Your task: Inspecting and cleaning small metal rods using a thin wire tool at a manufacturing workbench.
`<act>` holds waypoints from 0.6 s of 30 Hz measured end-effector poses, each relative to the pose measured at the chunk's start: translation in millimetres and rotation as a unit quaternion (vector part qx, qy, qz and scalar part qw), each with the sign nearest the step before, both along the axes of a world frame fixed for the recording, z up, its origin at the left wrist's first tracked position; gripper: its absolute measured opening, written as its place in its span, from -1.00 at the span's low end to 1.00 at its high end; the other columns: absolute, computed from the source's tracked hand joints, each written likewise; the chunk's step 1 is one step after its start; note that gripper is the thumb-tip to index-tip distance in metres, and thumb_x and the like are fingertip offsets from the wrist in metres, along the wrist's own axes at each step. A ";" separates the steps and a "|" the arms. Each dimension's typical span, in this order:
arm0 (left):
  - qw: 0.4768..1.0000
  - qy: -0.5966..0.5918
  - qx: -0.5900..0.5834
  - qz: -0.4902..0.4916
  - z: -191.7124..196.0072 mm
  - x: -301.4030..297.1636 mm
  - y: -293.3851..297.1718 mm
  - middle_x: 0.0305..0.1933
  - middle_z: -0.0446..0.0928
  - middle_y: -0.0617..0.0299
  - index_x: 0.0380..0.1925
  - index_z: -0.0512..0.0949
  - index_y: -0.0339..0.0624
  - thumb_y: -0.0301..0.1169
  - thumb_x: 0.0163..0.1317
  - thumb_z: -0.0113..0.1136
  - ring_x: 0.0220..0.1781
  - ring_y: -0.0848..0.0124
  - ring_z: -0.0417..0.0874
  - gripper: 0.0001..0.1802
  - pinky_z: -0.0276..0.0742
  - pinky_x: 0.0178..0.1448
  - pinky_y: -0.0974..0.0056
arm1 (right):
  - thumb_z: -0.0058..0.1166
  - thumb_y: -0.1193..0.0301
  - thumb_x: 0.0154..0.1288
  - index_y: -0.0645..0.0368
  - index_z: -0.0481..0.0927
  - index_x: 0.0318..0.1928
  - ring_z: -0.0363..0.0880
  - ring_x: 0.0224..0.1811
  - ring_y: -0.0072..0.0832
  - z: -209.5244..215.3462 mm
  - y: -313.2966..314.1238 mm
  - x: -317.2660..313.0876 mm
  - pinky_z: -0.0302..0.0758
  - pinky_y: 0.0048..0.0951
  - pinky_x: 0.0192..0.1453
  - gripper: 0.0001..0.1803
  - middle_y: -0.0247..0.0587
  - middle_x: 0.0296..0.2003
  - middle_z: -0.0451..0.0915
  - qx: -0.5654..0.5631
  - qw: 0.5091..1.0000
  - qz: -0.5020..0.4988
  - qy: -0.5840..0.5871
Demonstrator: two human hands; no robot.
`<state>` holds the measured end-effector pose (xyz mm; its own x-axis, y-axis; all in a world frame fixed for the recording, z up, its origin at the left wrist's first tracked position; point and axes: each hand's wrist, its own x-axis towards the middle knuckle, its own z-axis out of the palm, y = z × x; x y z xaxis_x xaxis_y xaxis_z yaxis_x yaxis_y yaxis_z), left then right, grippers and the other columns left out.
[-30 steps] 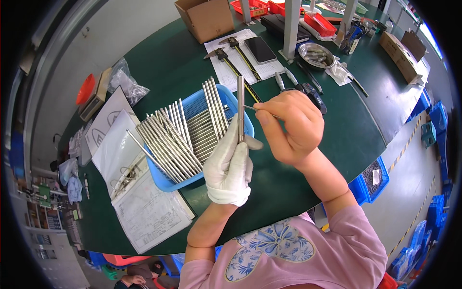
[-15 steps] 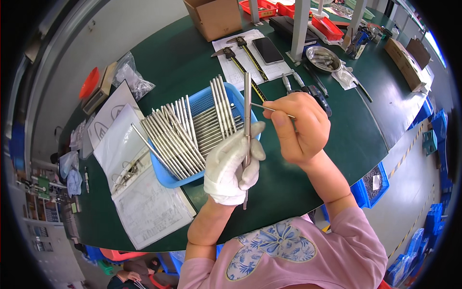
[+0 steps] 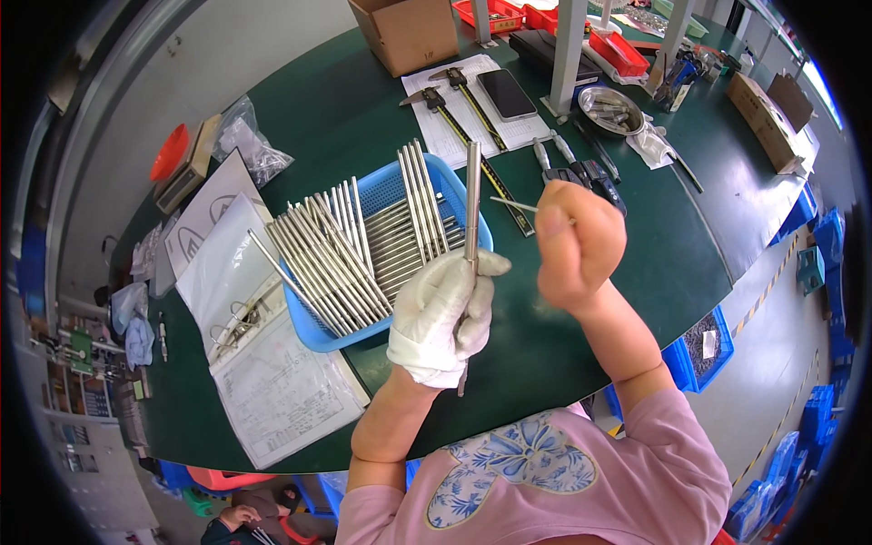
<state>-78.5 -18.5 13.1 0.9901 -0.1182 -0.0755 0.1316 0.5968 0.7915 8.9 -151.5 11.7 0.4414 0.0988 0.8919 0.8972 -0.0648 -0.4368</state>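
My left hand (image 3: 442, 313), in a white glove, is closed around a shiny metal rod (image 3: 473, 195) that stands nearly upright, its thinner lower end showing below the glove. To the right, my bare right hand (image 3: 581, 241) pinches a thin metal pin (image 3: 515, 205), its tip pointing left toward the rod with a small gap between them. Behind the left hand, a blue plastic basket (image 3: 318, 338) holds many similar metal rods (image 3: 327, 263), some laid crosswise over others.
An open ring binder (image 3: 282, 391) with drawings lies left of the basket. Beyond are two calipers (image 3: 445, 113), a phone (image 3: 507, 95), micrometers (image 3: 581, 173), a steel bowl (image 3: 610, 111) of metal parts and a cardboard box (image 3: 404, 36). Another person (image 3: 241, 522) sits at lower left.
My right hand has drawn back slightly to the right and turned, taking the pin's tip away from the rod. The rod in my left hand has shifted a little to the right.
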 end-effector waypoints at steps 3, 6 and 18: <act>1.000 0.002 -0.008 0.013 0.4 -0.3 0.7 -0.63 0.27 0.36 -0.18 0.40 -0.43 -0.25 0.34 -0.15 -0.77 0.68 0.15 -0.63 0.04 -0.73 0.58 | -0.02 0.60 -0.12 0.21 0.28 -0.69 0.16 -0.81 -0.31 -0.9 -0.4 -1.6 0.10 -0.37 -0.71 -0.83 -0.26 -0.79 0.22 0.005 0.994 0.048 0.095; 1.000 -0.006 -0.023 0.015 -0.1 -0.6 0.8 -0.62 0.27 0.36 -0.16 0.40 -0.43 -0.26 0.34 -0.15 -0.77 0.68 0.15 -0.63 0.03 -0.73 0.58 | -0.03 0.60 -0.16 0.20 0.28 -0.69 0.16 -0.81 -0.31 -3.1 4.6 -1.5 0.11 -0.37 -0.71 -0.85 -0.26 -0.79 0.21 -0.019 0.997 0.070 -0.018; 0.998 -0.010 -0.067 -0.004 -1.2 -2.0 2.3 -0.61 0.29 0.33 -0.14 0.38 -0.41 -0.25 0.34 -0.17 -0.76 0.65 0.17 -0.63 0.07 -0.72 0.56 | -0.01 0.58 -0.20 0.17 0.29 -0.71 0.17 -0.81 -0.32 -8.6 12.8 2.0 0.12 -0.37 -0.70 -0.85 -0.28 -0.79 0.21 -0.050 0.997 0.059 -0.026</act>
